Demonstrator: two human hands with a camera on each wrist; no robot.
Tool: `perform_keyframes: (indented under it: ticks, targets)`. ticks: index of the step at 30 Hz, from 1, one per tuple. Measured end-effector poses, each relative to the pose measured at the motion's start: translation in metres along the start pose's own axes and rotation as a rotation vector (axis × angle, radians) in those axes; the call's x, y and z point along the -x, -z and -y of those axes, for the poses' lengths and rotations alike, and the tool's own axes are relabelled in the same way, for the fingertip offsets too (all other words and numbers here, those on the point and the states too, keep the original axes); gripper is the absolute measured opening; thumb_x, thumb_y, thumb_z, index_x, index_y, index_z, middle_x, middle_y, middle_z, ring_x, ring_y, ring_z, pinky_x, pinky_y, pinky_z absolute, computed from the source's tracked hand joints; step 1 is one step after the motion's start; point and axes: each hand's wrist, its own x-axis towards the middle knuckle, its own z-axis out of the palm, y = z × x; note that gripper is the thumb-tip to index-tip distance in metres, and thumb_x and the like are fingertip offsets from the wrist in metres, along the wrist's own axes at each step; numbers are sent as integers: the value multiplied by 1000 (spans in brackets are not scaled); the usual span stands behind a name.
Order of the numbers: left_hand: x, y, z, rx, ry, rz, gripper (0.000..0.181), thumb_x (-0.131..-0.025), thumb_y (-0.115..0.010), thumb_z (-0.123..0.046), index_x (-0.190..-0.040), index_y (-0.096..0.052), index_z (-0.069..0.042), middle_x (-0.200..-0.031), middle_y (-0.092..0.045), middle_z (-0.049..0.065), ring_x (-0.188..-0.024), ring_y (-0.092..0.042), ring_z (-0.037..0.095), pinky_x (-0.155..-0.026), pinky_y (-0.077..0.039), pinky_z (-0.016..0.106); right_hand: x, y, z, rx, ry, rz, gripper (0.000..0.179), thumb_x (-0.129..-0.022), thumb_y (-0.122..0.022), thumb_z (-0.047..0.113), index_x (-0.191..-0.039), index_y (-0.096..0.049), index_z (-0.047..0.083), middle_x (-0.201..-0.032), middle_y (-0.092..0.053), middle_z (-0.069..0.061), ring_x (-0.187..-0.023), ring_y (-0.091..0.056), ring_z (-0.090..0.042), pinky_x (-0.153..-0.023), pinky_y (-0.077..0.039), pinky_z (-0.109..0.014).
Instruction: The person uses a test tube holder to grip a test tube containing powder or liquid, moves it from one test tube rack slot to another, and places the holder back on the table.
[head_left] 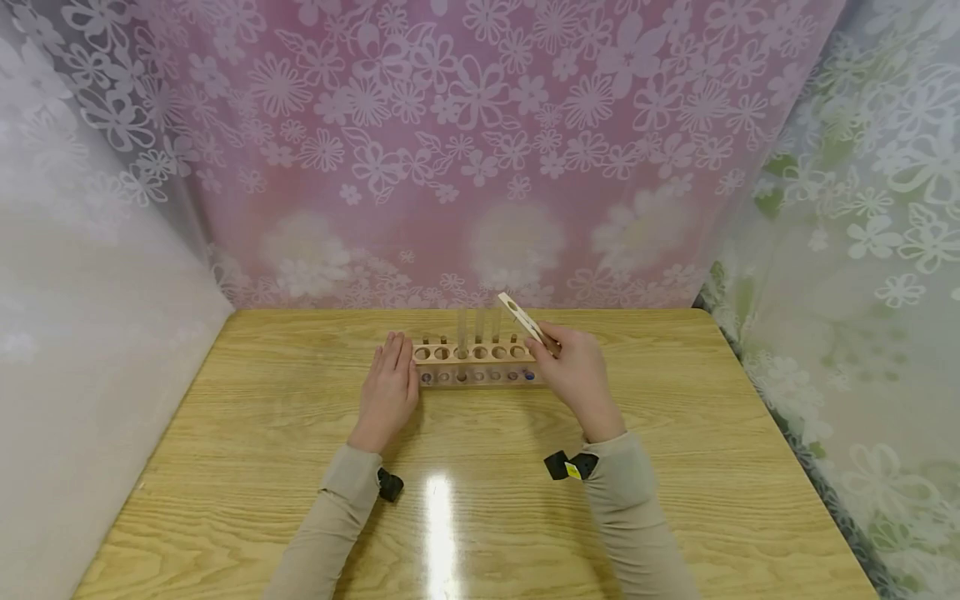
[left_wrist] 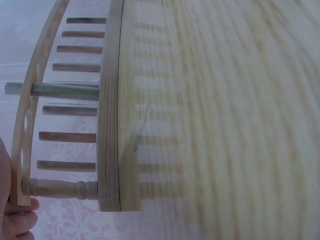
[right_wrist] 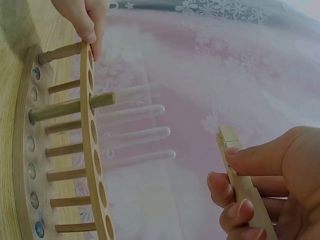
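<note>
A wooden test tube rack [head_left: 474,354] stands near the table's back edge. One test tube [right_wrist: 70,109] with greenish-brown contents passes through a hole toward its left side; its upper part is clear glass. Several clear tubes [right_wrist: 137,135] sit upside down on the pegs behind. My left hand [head_left: 388,387] holds the rack's left end, thumb and fingers at the end of the top board. My right hand [head_left: 577,371] grips a wooden test tube clamp [head_left: 519,315] between thumb and curled fingers, over the rack's right end. In the right wrist view the clamp's tip is apart from the tubes.
The wood-grain table [head_left: 480,533] extends toward me, with a bright light reflection in front of the rack. A pink flowered curtain [head_left: 465,167] hangs behind the table. Pale patterned sheets [head_left: 885,275] hang at both sides.
</note>
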Motion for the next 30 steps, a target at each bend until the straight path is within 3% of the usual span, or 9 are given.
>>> perform_keyframes:
  ticks: [8, 14, 23, 30]
  targets:
    - [0, -2, 2, -1, -15, -25, 44, -105, -42, -13, -141, -46, 12, -148, -42, 29, -143, -33, 40, -119, -23, 51, 3, 4, -10, 6, -1, -19, 22, -94, -70, 18, -111, -75, 5, -72, -69, -6, -43, -40, -14, -39, -30, -26]
    - [1, -2, 1, -7, -20, -25, 44, -105, -43, -11, -142, -45, 12, -147, -42, 30, -142, -34, 40, -119, -24, 51, 6, 7, -18, 25, -41, -41, 28, -93, -71, 18, -116, -73, 2, -80, -71, -11, -50, -42, -16, -45, -31, -28]
    - [1, -1, 1, 0, -4, 3, 45, -106, -41, -12, -144, -42, 11, -150, -39, 28, -144, -31, 39, -120, -22, 50, 8, 9, -29, 31, -92, -39, 29, -95, -69, 21, -118, -73, 4, -87, -73, -13, -45, -41, -16, -40, -33, -28]
    - [0, -3, 2, -5, -6, 3, 45, -106, -40, -12, -144, -43, 11, -150, -39, 28, -144, -31, 39, -120, -21, 50, 11, 10, -44, 58, -75, -81, 28, -94, -70, 21, -114, -73, 1, -76, -68, -11, -49, -43, -18, -43, -33, -29]
